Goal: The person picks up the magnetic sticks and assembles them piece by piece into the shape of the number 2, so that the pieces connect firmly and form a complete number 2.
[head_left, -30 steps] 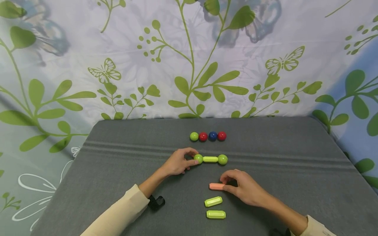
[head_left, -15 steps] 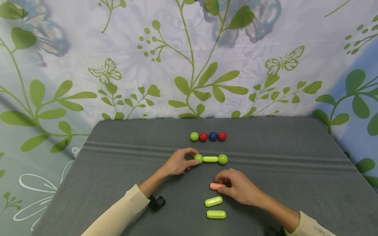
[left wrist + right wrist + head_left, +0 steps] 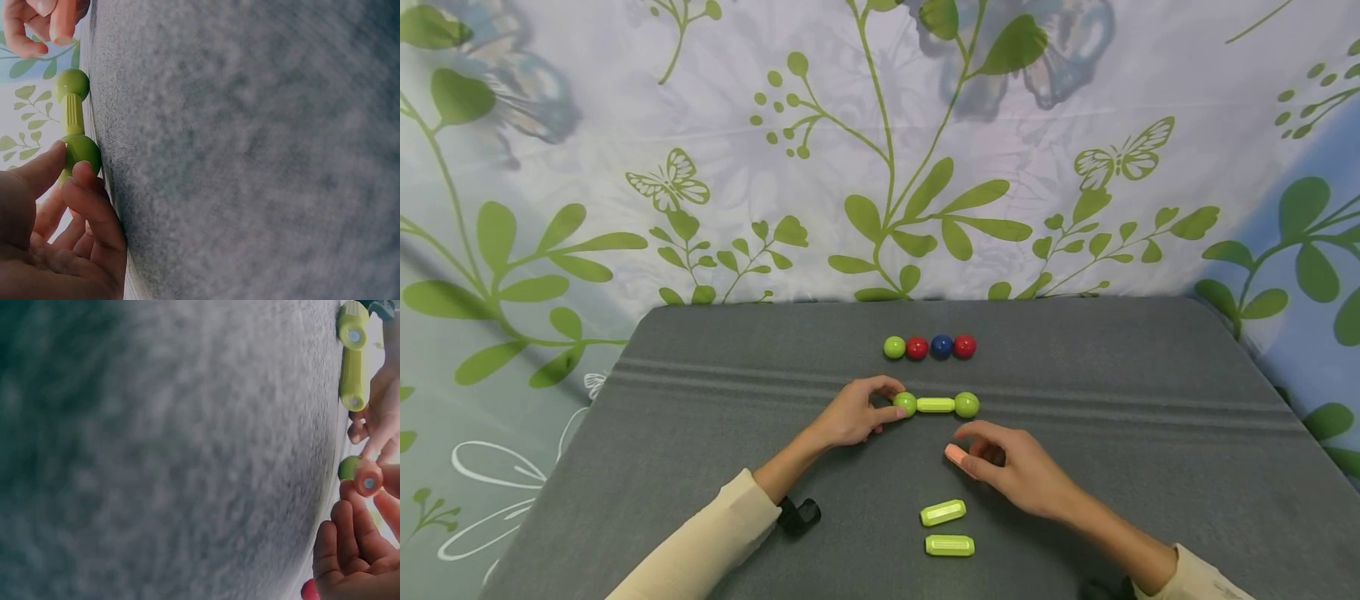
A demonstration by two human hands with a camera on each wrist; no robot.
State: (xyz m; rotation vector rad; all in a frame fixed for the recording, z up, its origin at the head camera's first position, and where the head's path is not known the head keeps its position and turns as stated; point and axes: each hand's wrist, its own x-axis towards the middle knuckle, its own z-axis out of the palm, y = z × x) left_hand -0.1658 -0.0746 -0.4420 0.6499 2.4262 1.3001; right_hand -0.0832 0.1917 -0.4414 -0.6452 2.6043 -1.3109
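My left hand [image 3: 856,412] pinches the left green ball [image 3: 906,405] between thumb and fingers. A yellow-green magnetic rod [image 3: 936,405] joins that ball to a second green ball [image 3: 967,406], forming a dumbbell shape that lies across the table. Just below and right of it, my right hand [image 3: 1022,467] grips an orange magnetic rod [image 3: 956,454], its far part hidden by the fingers. The rod's end carries a silvery disc, seen in the right wrist view. In the left wrist view, the orange rod [image 3: 62,25] hangs near the far green ball [image 3: 72,84], apart from it.
Behind the dumbbell shape, a green ball [image 3: 894,347], two red balls and a blue ball [image 3: 942,347] sit in a row. Nearer lie two yellow-green rods [image 3: 943,512], one slightly slanted. A patterned cloth [image 3: 820,150] hangs behind the grey table [image 3: 715,358].
My right hand has taken hold of the orange rod, moved it slightly up and right from its place, and turned it to a slant. The left hand has stayed on its green ball.
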